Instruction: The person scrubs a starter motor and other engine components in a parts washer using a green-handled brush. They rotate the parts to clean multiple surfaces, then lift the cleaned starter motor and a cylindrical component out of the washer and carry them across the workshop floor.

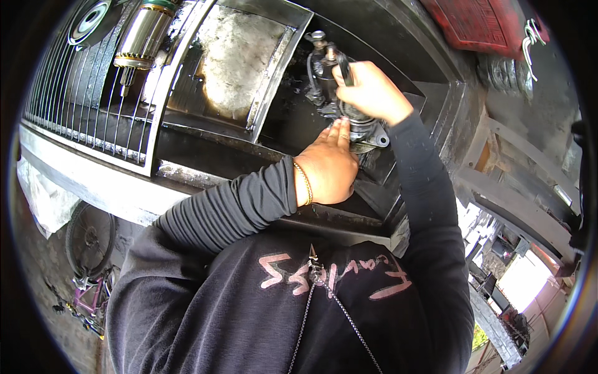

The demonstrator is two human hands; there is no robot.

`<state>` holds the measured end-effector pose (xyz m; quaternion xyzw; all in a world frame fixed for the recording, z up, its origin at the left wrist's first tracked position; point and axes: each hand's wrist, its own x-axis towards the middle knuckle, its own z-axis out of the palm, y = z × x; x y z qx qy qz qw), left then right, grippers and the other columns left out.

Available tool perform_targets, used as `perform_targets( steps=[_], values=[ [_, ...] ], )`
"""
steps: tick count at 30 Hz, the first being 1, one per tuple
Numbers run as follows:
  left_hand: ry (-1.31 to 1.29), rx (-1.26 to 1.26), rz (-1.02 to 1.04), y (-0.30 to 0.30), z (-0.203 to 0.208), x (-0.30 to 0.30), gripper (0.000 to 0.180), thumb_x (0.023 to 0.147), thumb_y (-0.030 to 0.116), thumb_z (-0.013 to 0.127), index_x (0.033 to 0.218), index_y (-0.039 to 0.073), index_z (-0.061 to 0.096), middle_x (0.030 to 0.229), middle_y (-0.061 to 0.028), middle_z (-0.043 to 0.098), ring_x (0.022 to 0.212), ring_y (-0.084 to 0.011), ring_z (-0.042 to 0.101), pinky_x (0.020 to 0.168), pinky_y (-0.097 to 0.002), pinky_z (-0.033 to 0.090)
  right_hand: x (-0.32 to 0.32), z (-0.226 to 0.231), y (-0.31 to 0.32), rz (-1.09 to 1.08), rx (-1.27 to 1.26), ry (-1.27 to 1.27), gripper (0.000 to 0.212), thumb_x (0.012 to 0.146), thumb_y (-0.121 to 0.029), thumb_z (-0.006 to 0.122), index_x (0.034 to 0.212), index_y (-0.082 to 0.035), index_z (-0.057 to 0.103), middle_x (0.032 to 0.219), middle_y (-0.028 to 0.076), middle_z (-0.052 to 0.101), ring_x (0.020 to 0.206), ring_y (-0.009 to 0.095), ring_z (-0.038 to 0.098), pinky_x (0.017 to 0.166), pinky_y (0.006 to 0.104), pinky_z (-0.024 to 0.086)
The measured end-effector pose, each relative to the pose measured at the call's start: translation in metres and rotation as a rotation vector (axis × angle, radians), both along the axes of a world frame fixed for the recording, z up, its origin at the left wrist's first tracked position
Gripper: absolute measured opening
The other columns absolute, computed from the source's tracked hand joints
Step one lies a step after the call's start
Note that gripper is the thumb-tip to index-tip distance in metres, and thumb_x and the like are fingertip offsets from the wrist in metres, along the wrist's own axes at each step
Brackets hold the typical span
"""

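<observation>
A greasy starter motor with a metal mounting flange lies in the dark metal tray, its slimmer cylinder toward the far side. My left hand rests on the motor's near side, fingers stretched out together over it; the thumb is hidden. Above the motor, my right hand is closed around a black-handled tool. Its working end is hidden behind the fist and motor, so I cannot make out its exact kind. On the wire rack at the far left lies a copper and steel armature, shaft pointing toward me.
The wire rack spans the tray's left part, beside a stained metal panel. A round metal part sits at the rack's far corner. A red container stands beyond the tray's right side. A bicycle is at the lower left.
</observation>
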<state>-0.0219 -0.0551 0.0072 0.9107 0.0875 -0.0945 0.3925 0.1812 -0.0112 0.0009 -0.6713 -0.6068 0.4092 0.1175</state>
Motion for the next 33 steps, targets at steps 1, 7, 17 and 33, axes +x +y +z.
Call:
perform_targets(
  steps=[1, 7, 17, 33],
  values=[
    [0.017, -0.051, 0.004, -0.001, 0.001, 0.000, 0.055, 0.085, 0.035, 0.065, 0.116, -0.011, 0.060, 0.144, -0.0516, 0.019, 0.141, -0.0563, 0.027, 0.118, -0.0507, 0.026, -0.001, -0.003, 0.001, -0.039, -0.067, 0.169, 0.014, 0.075, -0.014, 0.064, 0.073, -0.003, 0.056, 0.057, 0.005, 0.050, 0.052, 0.015, 0.056, 0.050, 0.0336, 0.043],
    [-0.031, 0.038, 0.013, 0.004, -0.004, 0.000, 0.055, 0.085, 0.034, 0.066, 0.118, -0.010, 0.059, 0.145, -0.0501, 0.021, 0.141, -0.0551, 0.028, 0.118, -0.0506, 0.027, 0.047, 0.022, -0.013, -0.454, 0.331, 0.342, 0.020, 0.085, -0.007, 0.062, 0.069, -0.010, 0.050, 0.058, -0.005, 0.050, 0.046, 0.004, 0.049, 0.041, 0.0213, 0.037],
    [0.018, -0.001, -0.003, 0.007, 0.001, 0.003, 0.059, 0.084, 0.032, 0.067, 0.126, -0.007, 0.054, 0.145, -0.0504, 0.020, 0.140, -0.0546, 0.030, 0.116, -0.0509, 0.029, 0.079, -0.107, -0.078, -0.404, 0.144, -0.459, 0.014, 0.082, -0.012, 0.063, 0.083, 0.002, 0.062, 0.077, 0.022, 0.064, 0.074, 0.035, 0.068, 0.068, 0.0414, 0.051],
    [-0.007, 0.022, 0.018, 0.003, -0.004, 0.004, 0.058, 0.084, 0.033, 0.067, 0.123, -0.008, 0.055, 0.145, -0.0495, 0.023, 0.139, -0.0538, 0.033, 0.115, -0.0515, 0.031, 0.014, -0.014, -0.006, 0.036, -0.165, 0.038, 0.033, 0.088, -0.028, 0.064, 0.074, -0.001, 0.051, 0.059, 0.010, 0.044, 0.057, 0.016, 0.042, 0.058, 0.0371, 0.039]
  ],
)
